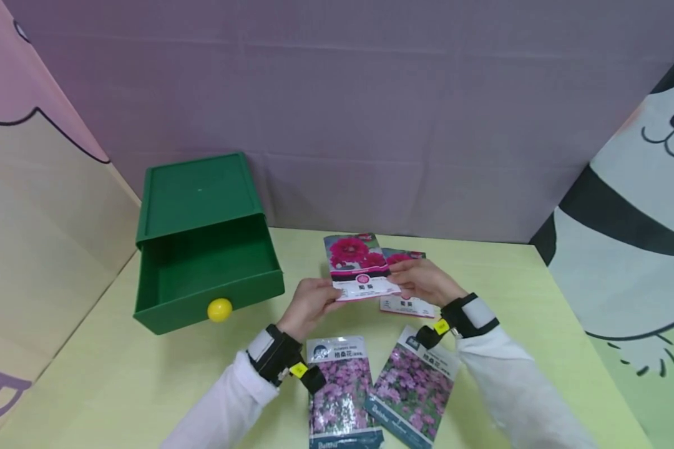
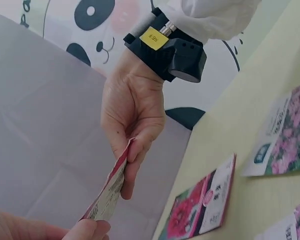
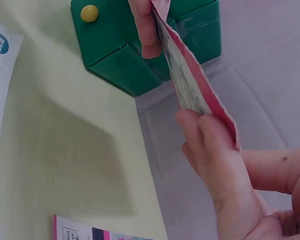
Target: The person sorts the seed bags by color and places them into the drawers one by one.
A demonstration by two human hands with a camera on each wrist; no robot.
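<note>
Both hands hold one red-flower seed packet above the table. My left hand pinches its lower left corner, and my right hand pinches its right edge. The left wrist view shows the packet edge-on between the right hand's fingers and my left fingertips. In the right wrist view the packet runs from the right fingers up to the left fingers. A second red-flower packet lies flat under the right hand.
A green box with its drawer pulled out and a yellow knob stands at the left. Two pink-flower packets lie near the front edge. Walls close in at the back and both sides.
</note>
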